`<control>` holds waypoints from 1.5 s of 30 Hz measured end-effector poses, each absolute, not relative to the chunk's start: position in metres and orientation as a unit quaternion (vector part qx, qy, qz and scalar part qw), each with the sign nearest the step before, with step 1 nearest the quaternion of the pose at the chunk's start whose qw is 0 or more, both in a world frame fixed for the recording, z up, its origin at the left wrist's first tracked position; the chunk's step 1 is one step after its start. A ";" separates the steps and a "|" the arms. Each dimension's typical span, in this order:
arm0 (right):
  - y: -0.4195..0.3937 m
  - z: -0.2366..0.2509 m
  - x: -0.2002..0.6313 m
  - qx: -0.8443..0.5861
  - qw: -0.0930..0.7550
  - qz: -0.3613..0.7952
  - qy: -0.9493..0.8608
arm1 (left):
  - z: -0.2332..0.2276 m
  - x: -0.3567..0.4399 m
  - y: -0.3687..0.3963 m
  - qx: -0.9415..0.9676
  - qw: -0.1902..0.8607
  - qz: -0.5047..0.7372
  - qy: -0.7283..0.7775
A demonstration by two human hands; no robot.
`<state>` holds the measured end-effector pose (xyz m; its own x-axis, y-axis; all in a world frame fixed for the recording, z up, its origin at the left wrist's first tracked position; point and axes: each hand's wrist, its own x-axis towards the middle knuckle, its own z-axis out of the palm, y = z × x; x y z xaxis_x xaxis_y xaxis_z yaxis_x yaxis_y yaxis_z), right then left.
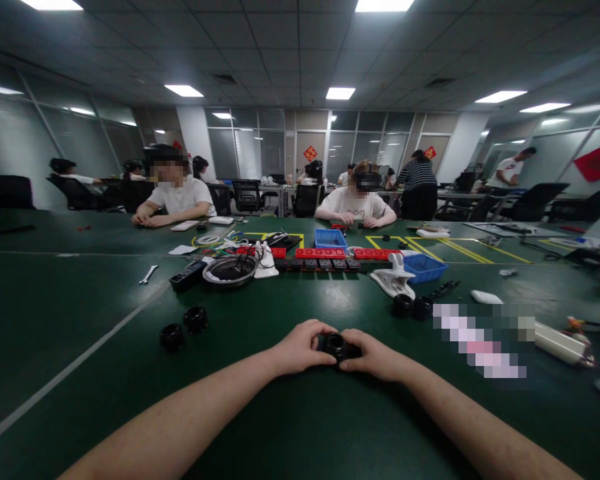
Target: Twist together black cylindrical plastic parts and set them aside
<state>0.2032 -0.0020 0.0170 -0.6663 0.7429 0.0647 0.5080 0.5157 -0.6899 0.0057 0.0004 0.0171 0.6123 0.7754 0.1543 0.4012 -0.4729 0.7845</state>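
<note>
Both my hands meet around a black round part (335,345) with an opening in its top, low over the green table or resting on it; I cannot tell which. My left hand (304,345) pinches it from the left with thumb and fingers. From the right, my right hand (373,353) is closed on its side, where a dark bit shows between the fingers. Two similar black round parts, one (172,337) nearer and one (195,320) just behind it, stand to the left. Two more, one (403,305) beside the other (423,307), are at the right.
Ahead are red socket strips (320,253), a metal bowl (230,283) with cables, a white clip stand (395,277) and blue trays, one at the right (425,268). A wrench (149,275) lies left. Two people sit across the green table (260,427).
</note>
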 end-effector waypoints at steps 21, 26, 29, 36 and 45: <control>-0.017 0.001 0.179 -0.567 0.184 0.075 -0.800 | 0.013 0.021 -0.016 0.758 0.314 0.317 0.477; -0.014 0.007 0.185 -0.481 0.202 0.142 -0.841 | 0.015 0.017 -0.011 0.773 0.346 0.300 0.439; -0.006 0.009 0.194 -0.406 0.199 0.244 -0.858 | 0.017 0.013 -0.008 0.786 0.376 0.283 0.401; -0.001 0.018 0.206 -0.355 0.180 0.379 -0.835 | 0.019 0.011 -0.007 0.799 0.375 0.276 0.379; 0.000 0.018 0.206 -0.358 0.181 0.410 -0.819 | 0.022 0.012 -0.008 0.798 0.379 0.272 0.381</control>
